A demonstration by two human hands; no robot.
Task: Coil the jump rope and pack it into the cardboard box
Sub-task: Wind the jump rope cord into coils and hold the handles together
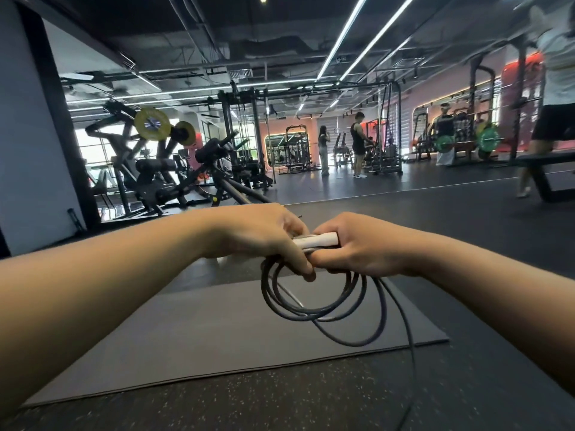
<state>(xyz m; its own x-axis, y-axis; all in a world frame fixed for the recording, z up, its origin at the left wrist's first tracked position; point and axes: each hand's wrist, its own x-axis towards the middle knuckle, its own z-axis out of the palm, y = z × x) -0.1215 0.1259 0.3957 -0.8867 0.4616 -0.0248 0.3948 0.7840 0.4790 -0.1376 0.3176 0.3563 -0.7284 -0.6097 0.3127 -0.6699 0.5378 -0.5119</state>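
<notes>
The jump rope [311, 314] is a thin black cord hanging in several loops below both hands, with one strand trailing down toward the bottom edge. Its white handles [317, 239] lie side by side between my hands. My left hand [258, 234] grips the left end of the handles and pinches the top of the loops. My right hand [354, 247] is closed around the right end of the handles. No cardboard box is in view.
A grey mat [202, 331] lies on the speckled dark gym floor beneath the hands. Weight machines [161, 169] stand at the left. A bench [547, 169] and a walking person [553, 98] are at the right; other people stand far back.
</notes>
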